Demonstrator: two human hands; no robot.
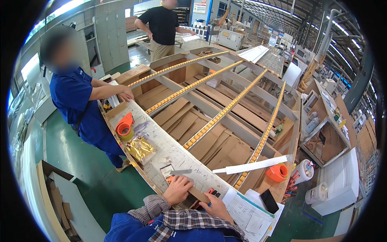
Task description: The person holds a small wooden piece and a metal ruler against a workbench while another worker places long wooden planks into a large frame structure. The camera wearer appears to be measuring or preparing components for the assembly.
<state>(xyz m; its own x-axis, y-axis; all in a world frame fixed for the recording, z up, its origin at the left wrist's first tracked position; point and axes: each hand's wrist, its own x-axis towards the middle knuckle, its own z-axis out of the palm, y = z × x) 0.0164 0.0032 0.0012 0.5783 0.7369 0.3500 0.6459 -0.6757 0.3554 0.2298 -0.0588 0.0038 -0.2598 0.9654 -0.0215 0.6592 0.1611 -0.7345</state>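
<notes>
Support the brown strip, located at the lower centre of the frame above the near edge of the white worktop, at both ends, and keep it level so that it neither bends nor twists. The right hand grips the strip's right end, thumb and fingers closed on it. The left hand is at the left end with fingers bent; its contact is partly hidden, so whether it clamps the strip or only steadies it cannot be told. Keep fingertips clear of the grey flat bar just beyond the left hand and of the black-and-orange tool beside the right. Pose: both forearms enter from the lower edge; the left hand lies palm down, while the right reaches toward upper left.
</notes>
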